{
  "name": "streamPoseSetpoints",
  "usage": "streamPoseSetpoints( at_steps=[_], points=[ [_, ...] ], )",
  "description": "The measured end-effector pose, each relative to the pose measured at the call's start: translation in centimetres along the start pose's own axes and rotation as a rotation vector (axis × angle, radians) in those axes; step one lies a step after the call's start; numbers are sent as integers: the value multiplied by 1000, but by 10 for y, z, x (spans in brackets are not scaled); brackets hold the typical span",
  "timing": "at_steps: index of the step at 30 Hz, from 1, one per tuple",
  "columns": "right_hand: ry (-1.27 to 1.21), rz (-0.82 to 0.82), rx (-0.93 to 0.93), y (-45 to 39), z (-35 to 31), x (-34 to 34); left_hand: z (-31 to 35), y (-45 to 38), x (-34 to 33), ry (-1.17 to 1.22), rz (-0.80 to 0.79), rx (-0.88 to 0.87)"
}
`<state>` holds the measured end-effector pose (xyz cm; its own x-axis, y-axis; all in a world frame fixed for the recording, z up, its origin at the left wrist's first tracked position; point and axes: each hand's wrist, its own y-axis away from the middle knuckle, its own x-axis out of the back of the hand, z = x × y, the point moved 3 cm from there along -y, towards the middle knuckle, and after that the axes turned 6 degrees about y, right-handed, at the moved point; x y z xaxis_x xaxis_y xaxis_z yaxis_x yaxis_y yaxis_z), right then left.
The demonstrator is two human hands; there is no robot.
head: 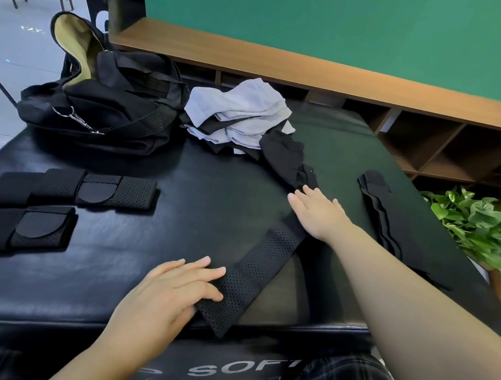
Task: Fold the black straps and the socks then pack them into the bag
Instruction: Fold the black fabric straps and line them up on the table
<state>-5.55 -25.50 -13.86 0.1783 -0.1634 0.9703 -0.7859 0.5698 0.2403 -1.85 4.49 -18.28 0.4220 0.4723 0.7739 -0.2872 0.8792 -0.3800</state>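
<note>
Both hands flat, fingers apart — left hand (171,286) and right hand (318,212) pressing perforated strap (253,270); bag (103,106) upper left, socks (242,111) beside it — black padded table (145,240).

The flat right hand (321,214) covers the far end of the perforated black fabric strap (252,276); the black duffel bag's (102,112) interior is hidden; white lettering on the padded black table's (112,255) front edge is cut off.
</note>
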Motion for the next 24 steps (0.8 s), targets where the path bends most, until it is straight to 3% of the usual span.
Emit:
streamPoseSetpoints(
  at_steps=[7, 15, 19, 24],
  points=[
    [-138, 101, 12, 45, -13, -13, 2, 1, 3, -1, 16, 5],
    [-231, 317, -153, 101, -33, -33, 3, 0, 3, 53, 58, 60],
    [-246, 384, -56, 111, -49, -38, 2, 1, 4, 69, 95, 62],
    [-269, 233, 157, 109, -70, -41, 5, 1, 5, 62, 130, 53]
  ],
)
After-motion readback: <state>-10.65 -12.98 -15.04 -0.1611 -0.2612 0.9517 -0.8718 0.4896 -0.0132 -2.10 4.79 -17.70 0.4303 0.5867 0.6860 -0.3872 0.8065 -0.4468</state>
